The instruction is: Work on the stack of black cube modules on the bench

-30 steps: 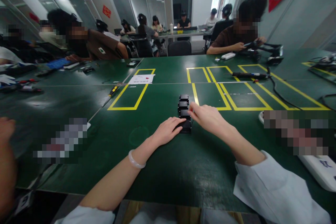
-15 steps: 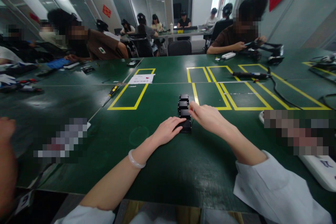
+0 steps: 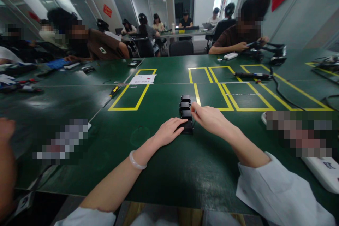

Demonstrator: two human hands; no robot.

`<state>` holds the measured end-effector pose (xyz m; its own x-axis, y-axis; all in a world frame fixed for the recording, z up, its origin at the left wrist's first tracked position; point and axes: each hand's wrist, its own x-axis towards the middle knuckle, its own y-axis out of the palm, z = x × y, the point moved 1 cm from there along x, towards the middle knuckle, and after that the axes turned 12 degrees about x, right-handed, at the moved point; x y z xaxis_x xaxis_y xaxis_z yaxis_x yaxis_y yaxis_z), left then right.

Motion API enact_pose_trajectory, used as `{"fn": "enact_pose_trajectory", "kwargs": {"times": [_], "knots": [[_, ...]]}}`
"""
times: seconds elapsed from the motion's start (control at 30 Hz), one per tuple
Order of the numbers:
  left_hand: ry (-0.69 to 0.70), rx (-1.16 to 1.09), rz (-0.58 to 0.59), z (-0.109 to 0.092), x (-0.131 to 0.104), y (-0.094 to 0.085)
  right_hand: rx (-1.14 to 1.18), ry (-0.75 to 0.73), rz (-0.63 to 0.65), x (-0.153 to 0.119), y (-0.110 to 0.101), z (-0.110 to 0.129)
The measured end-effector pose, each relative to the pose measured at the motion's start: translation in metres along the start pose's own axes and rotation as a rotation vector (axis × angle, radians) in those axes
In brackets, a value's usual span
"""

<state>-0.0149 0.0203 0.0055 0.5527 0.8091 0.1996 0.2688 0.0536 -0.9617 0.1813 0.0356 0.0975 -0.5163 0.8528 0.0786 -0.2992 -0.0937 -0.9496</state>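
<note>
Several black box-shaped blocks (image 3: pixel 185 106) stand in a row on the green table, running away from me. My left hand (image 3: pixel 169 131), with a pale bracelet at the wrist, steadies the nearest black block (image 3: pixel 188 128) between thumb and fingers. Its fingertips reach over the block's top. Beside the right side of the row, my right hand (image 3: pixel 205 114) is closed in a pinch. What it pinches is hidden by the fingers; a thin dark line shows just below them, close to the blocks.
Yellow tape rectangles (image 3: pixel 123 108) mark the green table (image 3: pixel 159 176). A yellow-black screwdriver (image 3: pixel 114 91) lies left, near a white paper sheet (image 3: pixel 143 79). A black cylindrical tool (image 3: pixel 253 76) with a cable lies right. White power strips (image 3: pixel 321 173) flank me. Co-workers sit opposite.
</note>
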Motion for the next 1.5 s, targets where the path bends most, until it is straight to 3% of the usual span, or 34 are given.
{"fn": "enact_pose_trajectory", "kwargs": {"times": [0.7, 1.5], "knots": [[0.006, 0.005, -0.002, 0.0001, 0.0004, 0.0005, -0.021, 0.023, -0.008, 0.0004, 0.0013, -0.0005], [-0.002, 0.004, -0.002, 0.0, 0.0009, 0.0, -0.005, -0.074, -0.022, -0.002, 0.0041, 0.0014]]}}
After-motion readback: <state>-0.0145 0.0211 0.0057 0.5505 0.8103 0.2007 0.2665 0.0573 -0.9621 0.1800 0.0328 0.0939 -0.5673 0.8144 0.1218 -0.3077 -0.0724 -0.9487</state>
